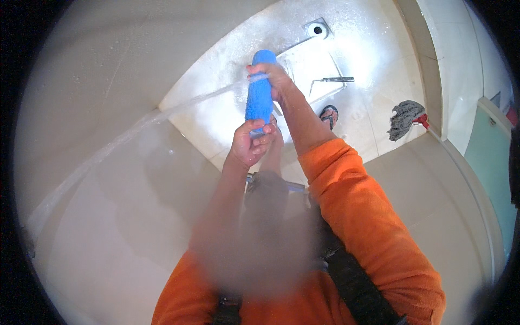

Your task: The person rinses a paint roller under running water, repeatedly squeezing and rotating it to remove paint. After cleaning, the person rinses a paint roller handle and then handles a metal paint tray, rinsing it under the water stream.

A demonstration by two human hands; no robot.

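A fuzzy blue paint roller cover [259, 100] is held nearly upright between my two hands, in front of me. My left hand [251, 142] has its fingers curled round the lower end. Higher up, my right hand [275, 78] wraps the cover near its top. A thin stream of water [189, 102] runs in from the left and strikes the cover by my right hand. Beyond them on the wet floor, a roller frame [338, 79] with a bent metal rod lies across the edge of a pale tray [319, 62].
A floor drain [317, 30] is set at the far end. My sandalled foot [329, 116] stands near the tray. To the right lies a grey mop head [403, 120] with a red fitting. Pale walls close in the left side; a greenish glass panel [490, 162] borders the right.
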